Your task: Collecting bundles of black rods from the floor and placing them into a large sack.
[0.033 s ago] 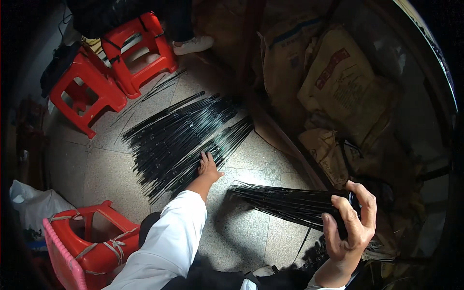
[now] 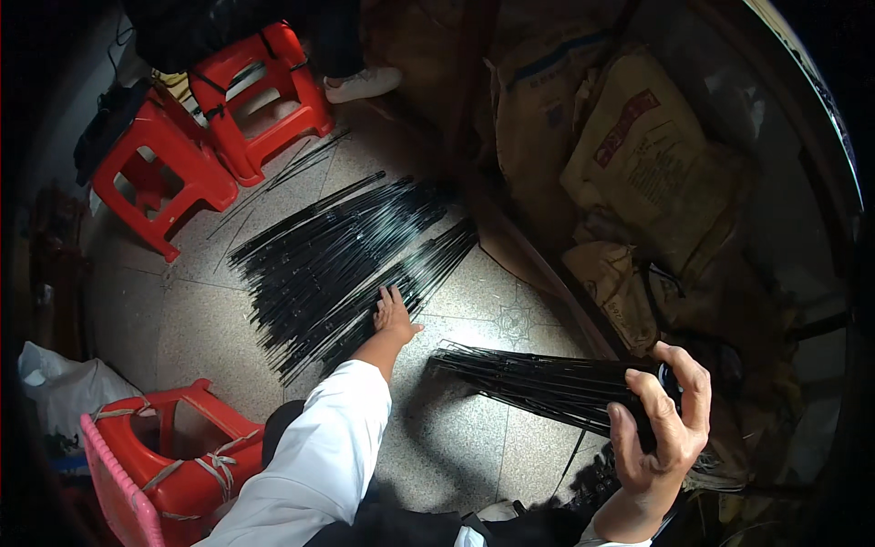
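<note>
Left hand [image 2: 394,319]: thumb apart, fingers resting on black rod pile [image 2: 319,264]
Right hand [image 2: 670,424]: fingers clamped on rod bundle [image 2: 538,383]
Black rod pile: fanned across floor [image 2: 210,319]
Red stool [image 2: 187,483]: near left sleeve [image 2: 319,447]

Passage: a strip of floor [image 2: 465,314] separates the spread black rods [image 2: 314,269] from the bundle [image 2: 547,385] in the right hand [image 2: 667,436]. Obstacles: the left hand [image 2: 393,319] over the rods; a slanting dark bar [image 2: 552,284] and sacks [image 2: 652,159] to the right; red stools [image 2: 187,492] to the left.
</note>
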The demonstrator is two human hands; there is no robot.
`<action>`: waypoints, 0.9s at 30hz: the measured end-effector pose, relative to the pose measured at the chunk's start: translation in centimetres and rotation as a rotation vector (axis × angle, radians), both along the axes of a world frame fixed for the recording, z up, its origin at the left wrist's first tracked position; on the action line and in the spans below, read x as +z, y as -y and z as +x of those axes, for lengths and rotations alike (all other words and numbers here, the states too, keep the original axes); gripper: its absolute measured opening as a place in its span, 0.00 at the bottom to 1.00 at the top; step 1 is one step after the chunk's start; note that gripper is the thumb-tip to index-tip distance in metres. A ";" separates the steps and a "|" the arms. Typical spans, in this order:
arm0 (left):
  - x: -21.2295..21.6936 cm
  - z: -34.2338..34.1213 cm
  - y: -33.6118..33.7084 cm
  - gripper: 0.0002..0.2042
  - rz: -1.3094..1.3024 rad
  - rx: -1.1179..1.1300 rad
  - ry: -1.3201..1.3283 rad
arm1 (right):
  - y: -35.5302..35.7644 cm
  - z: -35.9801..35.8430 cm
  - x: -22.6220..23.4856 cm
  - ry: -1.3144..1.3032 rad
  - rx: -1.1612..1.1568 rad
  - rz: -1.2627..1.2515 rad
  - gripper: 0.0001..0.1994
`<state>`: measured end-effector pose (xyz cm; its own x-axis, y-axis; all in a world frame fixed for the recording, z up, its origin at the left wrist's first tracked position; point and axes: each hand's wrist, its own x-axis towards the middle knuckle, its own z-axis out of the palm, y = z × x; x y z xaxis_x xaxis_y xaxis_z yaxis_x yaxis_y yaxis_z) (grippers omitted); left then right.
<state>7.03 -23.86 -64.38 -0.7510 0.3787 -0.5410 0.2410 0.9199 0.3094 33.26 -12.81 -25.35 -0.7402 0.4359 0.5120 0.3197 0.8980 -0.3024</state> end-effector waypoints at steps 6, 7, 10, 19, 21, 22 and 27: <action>-1.1 0.7 -0.3 0.60 -0.115 -0.029 -0.022 | 0.3 -0.3 0.4 0.038 -0.003 -0.037 0.16; -0.8 0.6 -0.6 0.59 -0.162 -0.052 0.114 | 0.3 -0.3 0.3 0.031 -0.012 -0.046 0.16; -0.8 1.3 -1.0 0.54 -0.172 -0.115 0.034 | 0.2 -0.3 0.2 0.043 -0.009 -0.035 0.16; -0.8 1.2 -1.4 0.45 -0.101 -0.122 -0.172 | 0.2 -0.2 0.2 0.055 -0.025 -0.038 0.17; -0.5 1.6 -1.6 0.46 -0.095 -0.139 -0.180 | 0.2 -0.3 0.1 0.051 -0.027 -0.042 0.17; -0.4 1.7 -1.6 0.47 -0.091 -0.153 -0.191 | 0.3 -0.3 0.1 0.044 -0.025 -0.048 0.17; -0.1 1.2 -1.9 0.52 -0.116 -0.119 -0.135 | 0.2 -0.3 0.1 0.046 -0.016 -0.029 0.18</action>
